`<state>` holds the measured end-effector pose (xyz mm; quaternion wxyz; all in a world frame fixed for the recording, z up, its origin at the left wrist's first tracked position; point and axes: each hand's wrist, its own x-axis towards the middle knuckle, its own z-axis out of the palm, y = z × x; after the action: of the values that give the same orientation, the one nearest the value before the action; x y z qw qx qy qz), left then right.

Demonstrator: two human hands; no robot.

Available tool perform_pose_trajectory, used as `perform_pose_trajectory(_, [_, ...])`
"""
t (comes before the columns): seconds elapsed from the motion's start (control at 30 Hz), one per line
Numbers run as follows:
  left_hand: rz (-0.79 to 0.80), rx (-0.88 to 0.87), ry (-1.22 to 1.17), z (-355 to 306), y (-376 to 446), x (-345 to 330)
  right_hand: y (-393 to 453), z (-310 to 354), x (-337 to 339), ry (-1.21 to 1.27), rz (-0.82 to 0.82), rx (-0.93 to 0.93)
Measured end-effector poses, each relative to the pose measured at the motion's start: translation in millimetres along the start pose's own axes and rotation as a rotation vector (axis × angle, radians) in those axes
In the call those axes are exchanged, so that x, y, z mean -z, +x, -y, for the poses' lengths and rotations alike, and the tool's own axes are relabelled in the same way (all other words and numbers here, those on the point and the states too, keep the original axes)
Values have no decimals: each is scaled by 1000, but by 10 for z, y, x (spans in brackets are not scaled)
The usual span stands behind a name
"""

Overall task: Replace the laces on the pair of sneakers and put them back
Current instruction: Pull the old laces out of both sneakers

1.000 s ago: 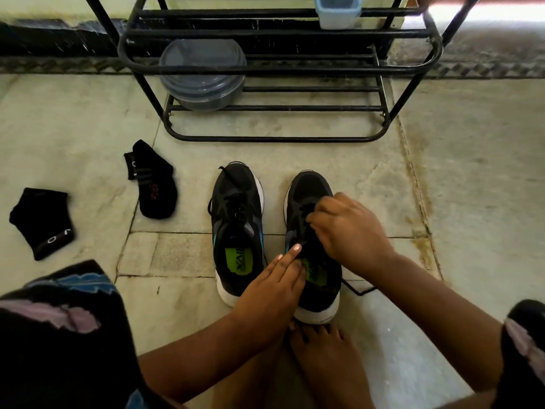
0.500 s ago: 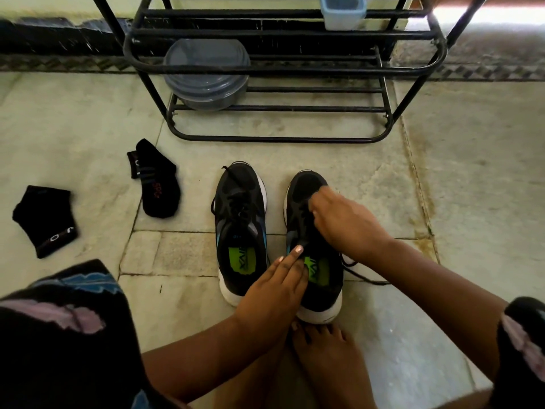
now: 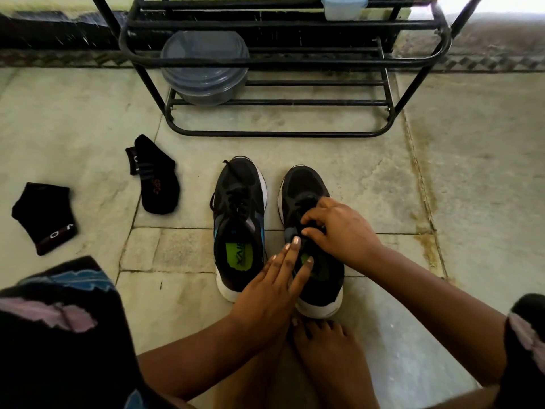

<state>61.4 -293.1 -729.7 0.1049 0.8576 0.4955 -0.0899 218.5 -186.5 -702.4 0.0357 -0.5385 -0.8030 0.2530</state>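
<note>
With the left hand (image 3: 275, 286) lying flat-fingered across the right sneaker (image 3: 309, 240) collar at 6 o'clock, the right hand (image 3: 339, 228) fingers, pinched on its black lace (image 3: 306, 202), should draw gently.

Ahead of me a black metal rack (image 3: 283, 63) stands on the stone floor (image 3: 472, 172), with a round grey lidded tub (image 3: 204, 69) on its lower shelf and a small pale blue box (image 3: 343, 6) on a higher one. Two black socks lie off to my left, one (image 3: 154, 175) nearer the rack and the other (image 3: 45, 218) well apart from it.
</note>
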Motion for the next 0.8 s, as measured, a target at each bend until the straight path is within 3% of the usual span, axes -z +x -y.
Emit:
perform_pose_trajectory(0.17, [23,0,-31,3,17,3,31,50,-4,15,-3,-58])
perform_pose_trajectory(0.37, [112,-26,-75,2,37,85,46,121,-90,-170,-13,49])
perform_pose_trajectory(0.53, [137,-6,-162,-11,25,135,121,48,156,72,-87,-90])
perform_pose_trajectory(0.67, [177,13,-182,-14,30,143,148,25,356,495,-168,-225])
perform_pose_trajectory(0.8, [174,20,-191,-14,41,158,92,18,281,488,30,-225])
